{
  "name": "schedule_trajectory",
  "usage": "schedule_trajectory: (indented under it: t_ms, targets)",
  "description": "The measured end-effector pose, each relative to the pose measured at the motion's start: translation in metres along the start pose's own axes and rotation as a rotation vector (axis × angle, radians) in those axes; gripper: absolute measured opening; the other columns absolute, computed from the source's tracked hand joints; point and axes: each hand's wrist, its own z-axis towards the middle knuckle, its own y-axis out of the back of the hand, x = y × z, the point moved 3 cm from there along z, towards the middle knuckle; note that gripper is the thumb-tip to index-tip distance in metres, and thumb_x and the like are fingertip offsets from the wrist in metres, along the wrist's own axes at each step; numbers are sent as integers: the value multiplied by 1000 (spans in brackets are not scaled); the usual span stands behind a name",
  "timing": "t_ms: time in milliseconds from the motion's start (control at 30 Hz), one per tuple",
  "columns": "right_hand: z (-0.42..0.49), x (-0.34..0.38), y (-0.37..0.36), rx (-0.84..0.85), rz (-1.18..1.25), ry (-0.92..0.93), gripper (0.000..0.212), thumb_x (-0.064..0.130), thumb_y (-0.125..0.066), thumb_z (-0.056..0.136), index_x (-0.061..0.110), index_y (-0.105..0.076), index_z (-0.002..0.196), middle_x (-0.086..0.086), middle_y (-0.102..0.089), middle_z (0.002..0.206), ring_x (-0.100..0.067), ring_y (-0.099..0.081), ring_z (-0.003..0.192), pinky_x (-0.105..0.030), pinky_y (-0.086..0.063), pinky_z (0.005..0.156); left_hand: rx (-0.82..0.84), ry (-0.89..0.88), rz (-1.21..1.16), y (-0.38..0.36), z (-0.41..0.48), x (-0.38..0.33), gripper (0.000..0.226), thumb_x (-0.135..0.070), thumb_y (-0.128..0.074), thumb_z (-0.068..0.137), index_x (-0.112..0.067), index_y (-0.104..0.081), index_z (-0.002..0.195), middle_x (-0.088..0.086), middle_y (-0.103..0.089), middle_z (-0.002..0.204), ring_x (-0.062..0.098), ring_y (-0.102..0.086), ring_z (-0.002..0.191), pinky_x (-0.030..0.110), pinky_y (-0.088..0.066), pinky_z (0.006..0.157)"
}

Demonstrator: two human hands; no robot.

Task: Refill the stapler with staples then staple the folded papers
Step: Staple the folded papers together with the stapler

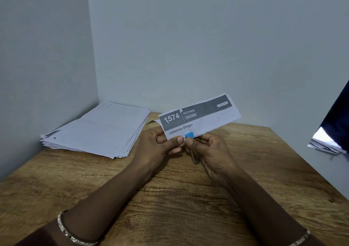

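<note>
While your left hand (pixel 158 143) pinches the lower edge of the folded white printed paper (pixel 198 116) above the brown wooden table (pixel 170 198), your right hand (pixel 209 149) is closed around a small stapler with a blue tip and a metal body (pixel 189 138). The stapler's tip touches this paper's lower edge. Left of the paper, a thick stack of white sheets (pixel 98 130) lies on the table, near the wall corner.

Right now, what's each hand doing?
Left hand: closed, pinching the folded paper.
Right hand: closed around the blue stapler, its tip on the paper's lower edge.
</note>
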Motion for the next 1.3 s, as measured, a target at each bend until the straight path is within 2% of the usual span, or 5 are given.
schedule_trajectory:
  t_ms: [500,767,1033,1167,1300]
  targets:
    - [-6,6,-6,24,-21,-145,40,32,-72,83,1,-70,109,-19,-75,97,-24,-74,84,-28,-62,61,-38,15,-61,5,5,5,33,-15,-87,72,-16,-78,104,18,-78,103,30,-77,88,24,-60,69]
    - [-13,16,-3,-202,-494,-27,47,65,-72,75,19,-60,76,-3,-59,68,-17,-50,51,-32,-39,49,-213,-24,-9,14,4,-1,45,0,-83,77,-4,-58,114,17,-79,93,30,-78,81,25,-61,64]
    - [-22,30,-14,-246,-1039,464,35,14,-76,75,34,-71,104,8,-76,87,-10,-67,72,-29,-54,64,-298,70,-116,11,1,-3,51,3,-85,72,-5,-48,107,21,-78,86,31,-78,71,24,-59,56]
    - [-20,25,-14,-204,-1071,466,29,15,-76,83,27,-76,109,9,-75,96,-9,-67,86,-9,-44,77,-257,102,-143,10,1,-3,56,-6,-90,63,-9,-47,98,21,-78,82,33,-78,74,25,-60,57]
    - [-20,29,-13,-267,-1039,472,15,25,-79,85,18,-76,98,0,-66,84,-15,-62,78,-29,-48,66,-192,97,-171,6,1,-7,61,-23,-95,55,-14,-42,85,24,-76,78,34,-78,75,29,-62,59]
